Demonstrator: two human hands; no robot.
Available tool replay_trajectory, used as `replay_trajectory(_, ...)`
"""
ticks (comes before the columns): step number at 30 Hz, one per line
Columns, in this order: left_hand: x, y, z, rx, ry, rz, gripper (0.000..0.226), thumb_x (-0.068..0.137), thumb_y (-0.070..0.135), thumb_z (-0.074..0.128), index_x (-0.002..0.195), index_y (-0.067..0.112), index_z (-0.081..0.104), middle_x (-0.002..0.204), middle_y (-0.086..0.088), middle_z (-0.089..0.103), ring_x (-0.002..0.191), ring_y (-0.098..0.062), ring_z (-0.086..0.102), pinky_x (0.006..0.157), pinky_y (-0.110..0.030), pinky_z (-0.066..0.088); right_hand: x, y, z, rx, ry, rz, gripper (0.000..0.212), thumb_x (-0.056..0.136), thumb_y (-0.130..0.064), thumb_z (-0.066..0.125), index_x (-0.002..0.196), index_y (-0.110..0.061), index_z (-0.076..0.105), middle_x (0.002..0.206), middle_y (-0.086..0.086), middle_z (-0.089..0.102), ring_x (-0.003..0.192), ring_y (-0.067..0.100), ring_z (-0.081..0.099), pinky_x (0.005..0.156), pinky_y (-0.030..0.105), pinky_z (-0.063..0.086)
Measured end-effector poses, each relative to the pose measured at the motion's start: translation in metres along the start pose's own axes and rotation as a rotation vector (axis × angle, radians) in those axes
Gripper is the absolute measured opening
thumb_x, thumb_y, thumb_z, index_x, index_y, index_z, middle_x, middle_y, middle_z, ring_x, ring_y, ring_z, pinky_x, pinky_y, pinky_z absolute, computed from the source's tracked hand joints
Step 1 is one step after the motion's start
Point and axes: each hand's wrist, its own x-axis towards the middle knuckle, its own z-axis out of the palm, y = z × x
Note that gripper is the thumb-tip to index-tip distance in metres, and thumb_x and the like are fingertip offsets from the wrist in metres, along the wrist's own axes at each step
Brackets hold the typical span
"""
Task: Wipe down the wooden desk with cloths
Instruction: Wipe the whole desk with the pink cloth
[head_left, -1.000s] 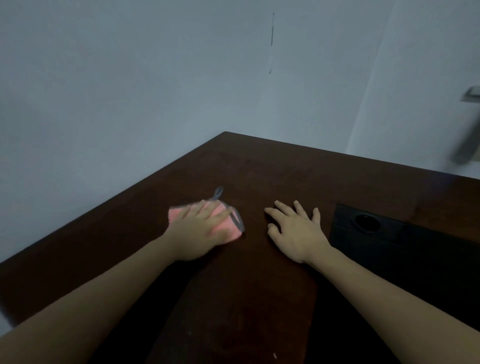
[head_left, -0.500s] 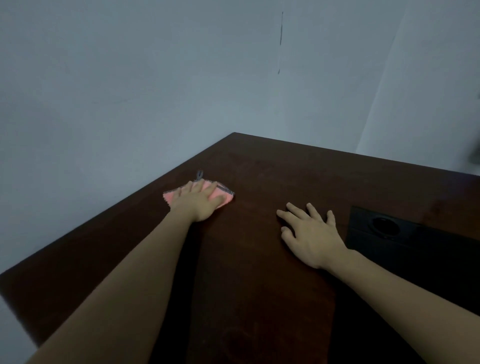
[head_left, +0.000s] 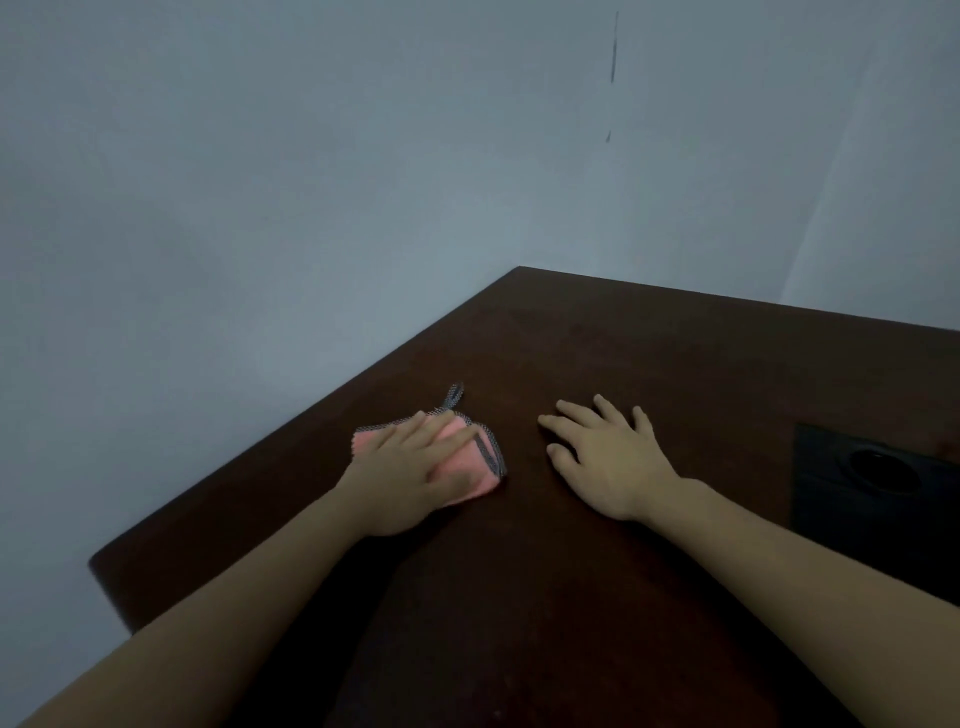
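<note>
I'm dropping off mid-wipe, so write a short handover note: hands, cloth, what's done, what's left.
Left hand: fingers straight, pressing the pink cloth flat on the wooden desk, near its left edge.
Right hand: open, palm resting on bare wood beside the cloth, holding nothing.
Black cable grommet panel sits at the right.
Done: wiped area can't be told from the surface.
Left: likely the far corner and right side.
</note>
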Motion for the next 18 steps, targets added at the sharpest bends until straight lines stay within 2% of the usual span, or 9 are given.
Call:
replay_trajectory(4,0.058,-0.027,-0.01,0.018,0.057,-0.129,0.07,0.098,0.07,0.012,0.161,0.042,0.001,0.171,0.004,-0.004,0.157,-0.025,-0.003,0.124,-0.046,-0.001,0.002,0.003,0.006,0.017,0.0,0.011,0.051,0.107,-0.049,0.024,0.158,-0.042,0.022,0.169,-0.011,0.01,0.157,0.027,0.0,0.123,0.062,0.0)
replay_trajectory(11,0.134,-0.035,-0.023,-0.022,0.079,-0.281,0.068,0.101,0.069,0.016,0.162,0.039,0.004,0.171,-0.002,-0.001,0.157,-0.029,0.001,0.124,-0.053,0.002,0.003,0.001,0.005,0.016,0.012,0.01,0.05,0.106,-0.05,0.028,0.156,-0.044,0.025,0.168,-0.012,0.013,0.157,0.026,0.002,0.123,0.062,0.002)
replay_trajectory(15,0.116,-0.031,-0.02,0.006,0.073,-0.202,0.067,0.102,0.067,0.015,0.161,0.038,0.002,0.171,0.0,-0.002,0.157,-0.029,0.001,0.125,-0.052,0.003,0.002,-0.001,0.004,0.013,0.022,0.005,0.051,0.106,-0.05,0.028,0.156,-0.044,0.026,0.168,-0.012,0.014,0.156,0.026,0.004,0.123,0.062,0.003)
replay_trajectory(17,0.089,-0.027,-0.015,0.047,0.049,-0.092,0.076,0.094,0.076,0.005,0.161,0.039,0.0,0.171,0.002,-0.004,0.157,-0.025,-0.002,0.125,-0.049,0.001,0.001,-0.002,0.004,0.013,0.019,0.011,0.051,0.106,-0.05,0.028,0.156,-0.044,0.026,0.168,-0.012,0.014,0.156,0.026,0.004,0.123,0.061,0.003)
replay_trajectory(18,0.07,-0.026,-0.011,0.059,0.043,-0.028,0.086,0.084,0.084,-0.004,0.16,0.042,-0.002,0.17,0.005,-0.005,0.157,-0.023,-0.003,0.125,-0.047,0.001,0.001,-0.003,0.004,0.013,0.019,0.012,0.051,0.106,-0.05,0.028,0.156,-0.044,0.026,0.168,-0.012,0.014,0.156,0.026,0.005,0.123,0.061,0.003)
